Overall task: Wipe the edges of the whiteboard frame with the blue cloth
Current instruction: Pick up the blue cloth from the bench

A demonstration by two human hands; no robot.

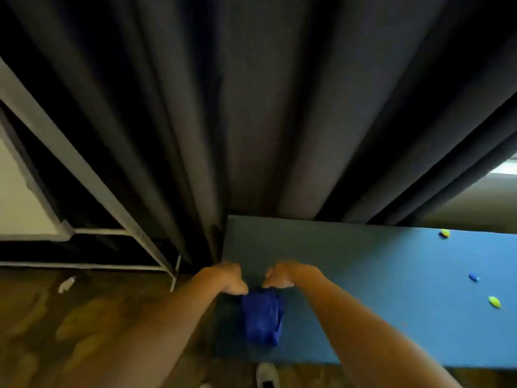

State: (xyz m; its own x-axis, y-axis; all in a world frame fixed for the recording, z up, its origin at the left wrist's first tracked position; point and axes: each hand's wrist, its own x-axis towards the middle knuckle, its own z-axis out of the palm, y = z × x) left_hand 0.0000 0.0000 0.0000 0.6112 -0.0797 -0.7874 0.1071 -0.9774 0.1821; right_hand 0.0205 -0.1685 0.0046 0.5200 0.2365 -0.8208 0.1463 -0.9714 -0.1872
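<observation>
A: Where does the blue cloth (262, 317) lie?

B: Bunched on the blue tabletop (363, 275), just below both hands, long axis running from the hands toward the viewer.

A: Finger state?

B: The left hand (229, 278) and right hand (282, 275) are curled, fingertips at its upper edge; an actual pinch cannot be told.

A: Handling?

B: Probably soft, light, limp; best gathered by its top corners. The whiteboard frame (64, 152) stands well apart, left.

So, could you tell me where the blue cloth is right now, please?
In the head view, the blue cloth hangs low and centre, held between the left hand and right hand, over the blue mat's left end.
</observation>
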